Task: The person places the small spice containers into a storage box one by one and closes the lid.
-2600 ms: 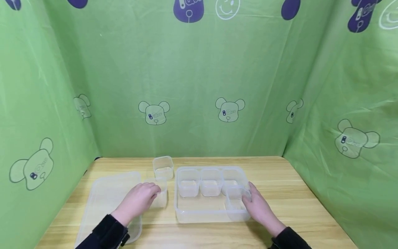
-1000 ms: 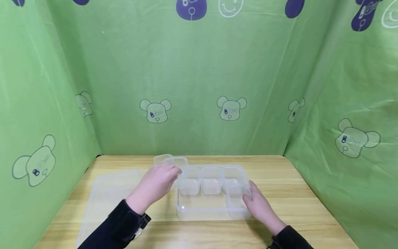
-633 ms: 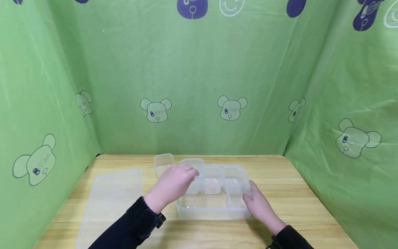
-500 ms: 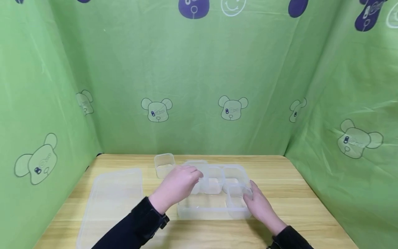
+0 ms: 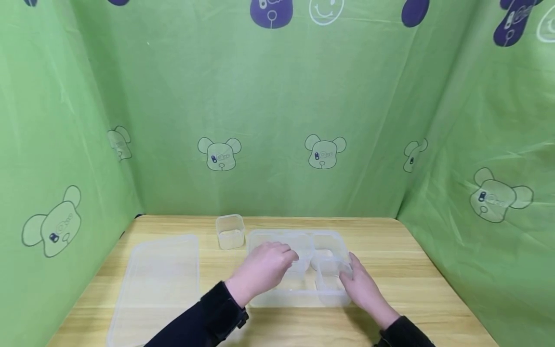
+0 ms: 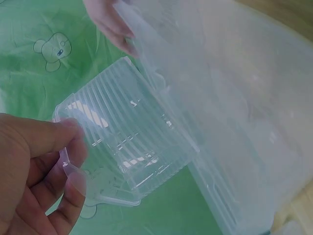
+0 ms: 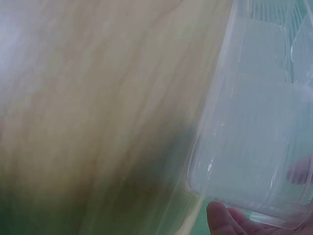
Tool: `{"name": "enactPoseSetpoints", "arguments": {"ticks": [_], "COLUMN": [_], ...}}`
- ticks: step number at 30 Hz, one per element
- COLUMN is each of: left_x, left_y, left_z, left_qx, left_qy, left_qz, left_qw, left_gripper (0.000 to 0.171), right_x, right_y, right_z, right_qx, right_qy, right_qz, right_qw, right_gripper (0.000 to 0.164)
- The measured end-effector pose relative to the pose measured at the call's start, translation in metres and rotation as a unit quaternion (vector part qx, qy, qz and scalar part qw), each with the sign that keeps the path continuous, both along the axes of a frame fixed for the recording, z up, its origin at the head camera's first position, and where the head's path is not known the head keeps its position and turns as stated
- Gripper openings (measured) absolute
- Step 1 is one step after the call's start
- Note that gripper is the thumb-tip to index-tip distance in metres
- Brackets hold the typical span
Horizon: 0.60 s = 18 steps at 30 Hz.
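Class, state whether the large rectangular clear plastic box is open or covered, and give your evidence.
Open. No cover sits on the box; a flat translucent plastic rectangle, apparently its lid, lies apart on the wooden table.

Even, soft light fills the head view; both wrist views look hazy, with glints on the ribbed cup (image 6: pixel 139 125) and a blurred worktop (image 7: pixel 98 98).

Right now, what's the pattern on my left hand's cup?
The clear cup shows parallel ridges, best in the left wrist view.
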<state>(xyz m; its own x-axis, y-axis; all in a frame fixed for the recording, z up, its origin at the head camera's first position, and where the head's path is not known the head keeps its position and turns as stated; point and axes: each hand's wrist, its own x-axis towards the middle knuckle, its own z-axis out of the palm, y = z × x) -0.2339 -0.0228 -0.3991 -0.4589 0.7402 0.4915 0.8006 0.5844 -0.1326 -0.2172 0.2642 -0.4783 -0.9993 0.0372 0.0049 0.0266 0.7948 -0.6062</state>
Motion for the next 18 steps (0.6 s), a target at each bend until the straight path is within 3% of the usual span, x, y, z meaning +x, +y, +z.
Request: {"name": "enactPoseSetpoints", "arguments": {"ticks": [9,18], "left_x": [0.003,0.004], "left_y": [0.014,0.028], "left_z": [-0.013,-0.023], "left_qx": [-0.006,-0.018], "left_qy": [0.012,0.015], "left_qz": [-0.014,0.002], "left_qw": [0.9998,0.9997], "left_gripper": [0.009,0.008], "right_x": [-0.001,-0.001], "right_y": [0.000,0.000], "right_z": [-0.002,-0.002], "right_qx": [0.000,0.000], "right_qy": [0.002,0.003], "right_qz": [-0.002,-0.002], "right_qw": [1.000,1.000], "right_gripper": [0.072,0.072]}}
